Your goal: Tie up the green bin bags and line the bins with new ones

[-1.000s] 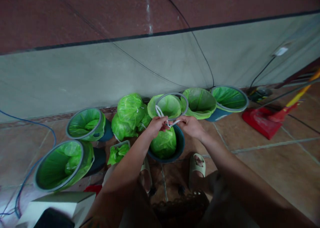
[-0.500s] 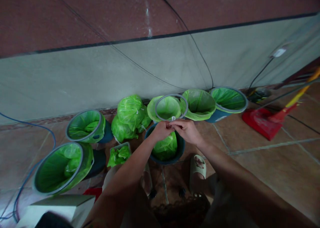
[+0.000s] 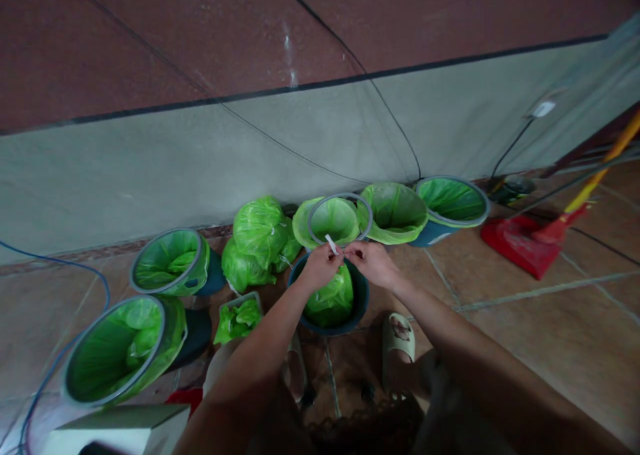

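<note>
Both my hands meet above a dark blue bin [image 3: 361, 296] that holds a filled green bag [image 3: 330, 296]. My left hand [image 3: 320, 266] and my right hand [image 3: 371, 262] are closed in a pinch on the bag's white drawstring [image 3: 331, 244], whose end sticks up between them. The bag's top is gathered under my fingers. My feet in pale slippers [image 3: 397, 338] stand just behind the bin.
Several green-lined bins line the wall: one [image 3: 173, 270] and a larger one [image 3: 120, 348] at left, others [image 3: 340, 218] [image 3: 453, 202] behind. Tied green bags [image 3: 257, 238] lie beside the bin. A red dustpan [image 3: 525, 242] sits at right, a white box [image 3: 117, 428] at lower left.
The drawstring loop that stood out a second ago has been pulled in, my hands have come close together over the bag, and only a short string end shows.
</note>
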Tool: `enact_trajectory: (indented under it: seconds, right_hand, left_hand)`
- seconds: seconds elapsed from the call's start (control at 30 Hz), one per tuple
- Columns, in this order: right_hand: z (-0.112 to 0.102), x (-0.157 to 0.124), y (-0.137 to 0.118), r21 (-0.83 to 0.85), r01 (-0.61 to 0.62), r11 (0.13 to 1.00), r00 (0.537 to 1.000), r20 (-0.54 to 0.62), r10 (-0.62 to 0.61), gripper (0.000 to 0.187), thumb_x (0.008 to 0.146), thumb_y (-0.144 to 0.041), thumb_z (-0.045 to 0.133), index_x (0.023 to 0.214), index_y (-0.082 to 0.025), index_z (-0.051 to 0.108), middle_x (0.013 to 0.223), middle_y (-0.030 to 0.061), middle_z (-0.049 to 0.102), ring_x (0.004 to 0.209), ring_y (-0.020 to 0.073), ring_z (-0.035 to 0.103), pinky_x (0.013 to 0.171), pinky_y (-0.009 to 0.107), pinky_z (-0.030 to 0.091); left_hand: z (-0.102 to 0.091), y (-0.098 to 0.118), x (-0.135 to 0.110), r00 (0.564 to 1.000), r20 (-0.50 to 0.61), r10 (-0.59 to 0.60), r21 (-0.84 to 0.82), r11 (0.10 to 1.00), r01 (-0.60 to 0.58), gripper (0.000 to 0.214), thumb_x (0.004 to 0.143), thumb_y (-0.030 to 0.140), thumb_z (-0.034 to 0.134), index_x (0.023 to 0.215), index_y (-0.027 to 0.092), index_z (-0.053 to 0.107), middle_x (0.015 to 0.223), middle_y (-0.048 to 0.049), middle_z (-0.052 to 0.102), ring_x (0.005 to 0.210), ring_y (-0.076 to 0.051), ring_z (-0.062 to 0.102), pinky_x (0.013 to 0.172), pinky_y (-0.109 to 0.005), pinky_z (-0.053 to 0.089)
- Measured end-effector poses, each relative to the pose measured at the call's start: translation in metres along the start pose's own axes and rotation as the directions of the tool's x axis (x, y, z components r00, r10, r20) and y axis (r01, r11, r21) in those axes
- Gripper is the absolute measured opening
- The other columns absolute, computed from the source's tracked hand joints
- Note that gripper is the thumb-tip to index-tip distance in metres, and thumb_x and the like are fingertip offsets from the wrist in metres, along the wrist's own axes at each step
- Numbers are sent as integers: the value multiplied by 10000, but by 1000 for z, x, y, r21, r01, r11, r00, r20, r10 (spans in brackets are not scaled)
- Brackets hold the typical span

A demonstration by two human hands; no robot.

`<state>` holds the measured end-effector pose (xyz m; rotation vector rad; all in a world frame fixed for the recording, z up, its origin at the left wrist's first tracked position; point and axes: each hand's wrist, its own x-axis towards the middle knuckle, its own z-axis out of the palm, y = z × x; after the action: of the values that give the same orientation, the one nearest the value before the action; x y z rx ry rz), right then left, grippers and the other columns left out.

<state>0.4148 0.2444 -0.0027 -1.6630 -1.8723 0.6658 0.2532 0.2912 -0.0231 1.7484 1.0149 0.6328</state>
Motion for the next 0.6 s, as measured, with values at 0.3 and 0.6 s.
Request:
enact_trajectory:
  seconds: [0.3,0.6]
  right_hand:
    - [1,2,13,307,-155,939,976,195,98,132,736,-254,605,743,-175,710,642,-5,675,571,119,563,553,227,402]
    - [11,3,20,101,-98,990,980,186,78,196,798,-245,549,785,-199,739,707,8,700,620,129,578,584,231,398]
  left_hand:
    - [-5,7,-4,951,-18,-308,-408,871,274,166,590,256,739,666,140,648,621,-7,641,623,-137,593,640,-269,470]
    - [5,-10,2,995,-104,3,13,1000,-2,144,688,96,567,788,163,646,728,20,655,695,-117,595,681,-226,479]
